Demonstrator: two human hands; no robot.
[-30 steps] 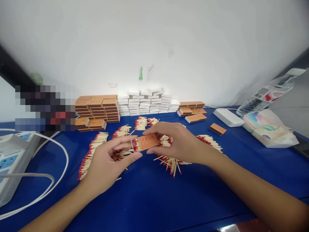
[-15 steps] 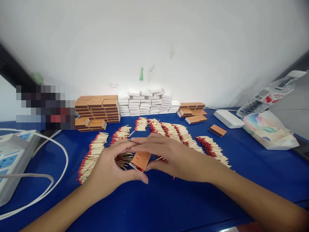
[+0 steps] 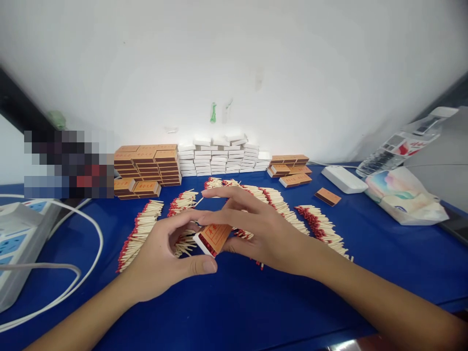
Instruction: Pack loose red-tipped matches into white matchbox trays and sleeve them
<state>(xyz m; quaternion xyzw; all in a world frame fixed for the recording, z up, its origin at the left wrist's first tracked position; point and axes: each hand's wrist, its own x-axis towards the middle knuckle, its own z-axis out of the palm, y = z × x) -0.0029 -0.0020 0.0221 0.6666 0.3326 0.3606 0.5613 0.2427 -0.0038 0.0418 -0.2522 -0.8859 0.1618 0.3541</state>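
An orange matchbox [image 3: 216, 237] is held tilted between my two hands above the blue table. Its white inner tray sticks out a little at the left end, and red match heads show inside. My left hand [image 3: 164, 259] curves around that end, thumb at the near corner and fingers at the far side. From the right, my right hand [image 3: 265, 230] grips the box with its thumb low and a finger over the top; its index finger is raised. Loose matches lie in rows, one left [image 3: 141, 236] of my hands and another [image 3: 323, 229] to the right, with more behind and under them.
Stacked orange matchboxes [image 3: 146, 163] and white trays [image 3: 212, 158] line the wall. More boxes [image 3: 290, 170] and a single matchbox [image 3: 328, 196] are at right, near a white device [image 3: 344, 179], tissue pack [image 3: 405, 197] and tilted bottle [image 3: 405, 141]. A power strip [image 3: 27, 243] with cables is left.
My right index finger has lifted off the other fingers. The matchbox has tipped slightly, showing more of its open end with the tray and match heads.
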